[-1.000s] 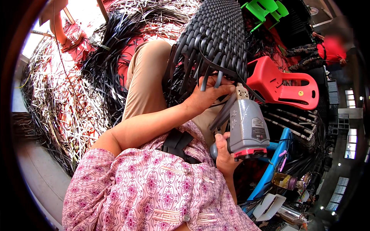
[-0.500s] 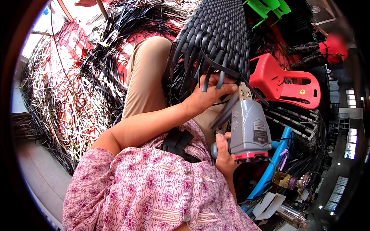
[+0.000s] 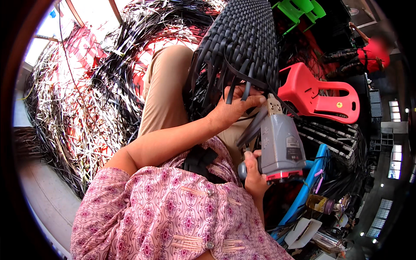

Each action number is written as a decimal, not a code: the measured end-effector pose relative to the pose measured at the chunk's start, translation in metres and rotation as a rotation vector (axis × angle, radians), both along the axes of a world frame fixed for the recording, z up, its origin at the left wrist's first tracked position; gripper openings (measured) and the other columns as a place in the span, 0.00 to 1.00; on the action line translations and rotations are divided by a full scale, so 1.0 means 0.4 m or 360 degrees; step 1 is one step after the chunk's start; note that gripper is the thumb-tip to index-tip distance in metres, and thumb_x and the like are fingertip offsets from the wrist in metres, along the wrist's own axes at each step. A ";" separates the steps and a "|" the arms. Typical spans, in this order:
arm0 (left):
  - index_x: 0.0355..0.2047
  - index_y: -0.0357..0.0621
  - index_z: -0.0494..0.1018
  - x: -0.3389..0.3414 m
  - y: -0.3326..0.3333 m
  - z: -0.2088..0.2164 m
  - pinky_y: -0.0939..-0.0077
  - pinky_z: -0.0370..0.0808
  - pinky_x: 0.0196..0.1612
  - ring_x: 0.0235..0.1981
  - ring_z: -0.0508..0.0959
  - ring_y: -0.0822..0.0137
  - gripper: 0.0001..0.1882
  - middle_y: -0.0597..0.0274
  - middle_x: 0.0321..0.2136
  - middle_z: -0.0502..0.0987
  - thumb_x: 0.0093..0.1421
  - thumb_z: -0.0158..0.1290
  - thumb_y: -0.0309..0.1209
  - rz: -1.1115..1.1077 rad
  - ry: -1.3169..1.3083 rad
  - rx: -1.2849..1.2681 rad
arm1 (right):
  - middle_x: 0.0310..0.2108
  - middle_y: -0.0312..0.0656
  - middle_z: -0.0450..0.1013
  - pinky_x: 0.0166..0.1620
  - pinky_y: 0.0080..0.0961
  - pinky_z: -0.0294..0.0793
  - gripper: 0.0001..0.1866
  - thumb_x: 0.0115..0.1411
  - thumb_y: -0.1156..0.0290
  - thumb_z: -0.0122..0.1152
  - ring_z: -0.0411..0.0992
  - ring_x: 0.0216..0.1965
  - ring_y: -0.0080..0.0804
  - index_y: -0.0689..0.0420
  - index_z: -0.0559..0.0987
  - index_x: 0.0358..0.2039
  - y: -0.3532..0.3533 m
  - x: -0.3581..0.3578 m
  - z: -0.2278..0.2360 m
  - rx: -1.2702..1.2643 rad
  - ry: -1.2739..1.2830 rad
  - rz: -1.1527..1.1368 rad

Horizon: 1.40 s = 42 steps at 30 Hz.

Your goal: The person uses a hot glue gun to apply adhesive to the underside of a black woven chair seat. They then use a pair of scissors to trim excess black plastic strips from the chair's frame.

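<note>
My right hand [image 3: 253, 170] is closed round the handle of a grey staple gun [image 3: 279, 145] with a red end cap. The gun's metal nose [image 3: 274, 104] points up at the lower right edge of a dark woven panel [image 3: 242, 39]. Just left of that nose, my left hand [image 3: 236, 104] is closed at the panel's lower edge, thumb toward the nose. Its fingers are partly hidden behind loose black strips, and they seem to pinch a strip [image 3: 247, 80] there. Several loose strip ends hang from the panel over this hand.
Tangled black strips [image 3: 86, 117] cover the red floor at left. A red plastic chair [image 3: 312, 93] lies to the right, below green chairs [image 3: 297, 8]. Close by on the right are a blue bar [image 3: 305, 188], a jar [image 3: 318, 203] and a white container [image 3: 302, 232]. A person in red [image 3: 375, 54] is farther back.
The staple gun has tilted slightly, its red end shifting a little right and its nose staying by the panel's edge. Both hands keep nearly the same place and hold.
</note>
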<state>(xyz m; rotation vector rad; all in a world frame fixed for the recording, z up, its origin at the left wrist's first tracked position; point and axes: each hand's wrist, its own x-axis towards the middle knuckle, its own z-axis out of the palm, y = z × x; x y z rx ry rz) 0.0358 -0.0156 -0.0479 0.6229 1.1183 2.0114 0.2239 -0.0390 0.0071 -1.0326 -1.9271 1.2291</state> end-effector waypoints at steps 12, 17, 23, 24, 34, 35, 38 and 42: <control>0.40 0.36 0.78 -0.009 0.005 -0.021 0.76 0.75 0.44 0.36 0.79 0.71 0.12 0.61 0.34 0.81 0.60 0.58 0.31 -0.0002 0.0147 0.0070 | 0.34 0.35 0.69 0.40 0.24 0.69 0.14 0.54 0.78 0.68 0.66 0.35 0.25 0.61 0.73 0.39 0.006 0.004 -0.022 0.0331 -0.0087 0.0135; 0.40 0.35 0.78 -0.012 0.006 -0.022 0.76 0.75 0.43 0.36 0.79 0.73 0.11 0.61 0.34 0.81 0.59 0.59 0.29 -0.0035 0.0018 0.0113 | 0.34 0.35 0.69 0.40 0.23 0.69 0.14 0.54 0.78 0.68 0.66 0.35 0.24 0.60 0.73 0.39 0.006 -0.006 -0.023 0.0253 -0.0063 0.0100; 0.39 0.35 0.78 -0.009 -0.005 0.010 0.78 0.76 0.42 0.36 0.79 0.73 0.10 0.62 0.34 0.81 0.59 0.59 0.27 -0.0033 -0.0082 0.0122 | 0.34 0.36 0.69 0.39 0.23 0.68 0.15 0.53 0.77 0.69 0.66 0.35 0.25 0.61 0.73 0.39 0.007 -0.004 -0.021 0.0462 -0.0226 0.0129; 0.39 0.35 0.78 -0.009 -0.006 0.013 0.78 0.76 0.42 0.36 0.79 0.74 0.09 0.62 0.34 0.81 0.59 0.59 0.26 -0.0034 -0.0096 0.0137 | 0.34 0.36 0.69 0.39 0.24 0.68 0.15 0.53 0.77 0.69 0.66 0.35 0.26 0.61 0.73 0.39 0.009 -0.003 -0.020 0.0697 -0.0354 0.0175; 0.34 0.37 0.79 -0.003 0.001 0.006 0.79 0.74 0.41 0.35 0.77 0.78 0.05 0.66 0.30 0.81 0.61 0.56 0.26 0.0049 0.0058 0.0063 | 0.34 0.37 0.70 0.37 0.26 0.69 0.18 0.54 0.74 0.70 0.67 0.35 0.27 0.62 0.73 0.42 0.008 -0.022 -0.014 0.0772 -0.0317 0.0176; 0.33 0.37 0.78 0.001 0.000 0.008 0.80 0.73 0.41 0.34 0.77 0.78 0.05 0.67 0.30 0.80 0.61 0.56 0.26 0.0072 0.0053 0.0050 | 0.34 0.36 0.69 0.37 0.24 0.68 0.16 0.54 0.76 0.69 0.66 0.34 0.25 0.61 0.73 0.40 0.011 -0.017 -0.014 0.0552 -0.0220 0.0151; 0.33 0.37 0.78 0.007 -0.032 0.051 0.80 0.72 0.37 0.32 0.75 0.78 0.07 0.67 0.28 0.78 0.60 0.58 0.29 0.0048 -0.0002 0.0030 | 0.32 0.32 0.68 0.35 0.20 0.66 0.13 0.52 0.81 0.68 0.65 0.32 0.21 0.58 0.73 0.35 0.022 0.011 -0.002 0.0171 -0.0057 0.0134; 0.37 0.35 0.76 0.033 -0.131 0.089 0.76 0.71 0.33 0.28 0.72 0.76 0.13 0.66 0.23 0.75 0.62 0.57 0.35 -0.0058 0.0189 -0.0333 | 0.29 0.36 0.70 0.37 0.26 0.68 0.09 0.54 0.76 0.67 0.66 0.30 0.28 0.61 0.76 0.34 0.021 0.059 0.019 0.0149 -0.0102 0.0117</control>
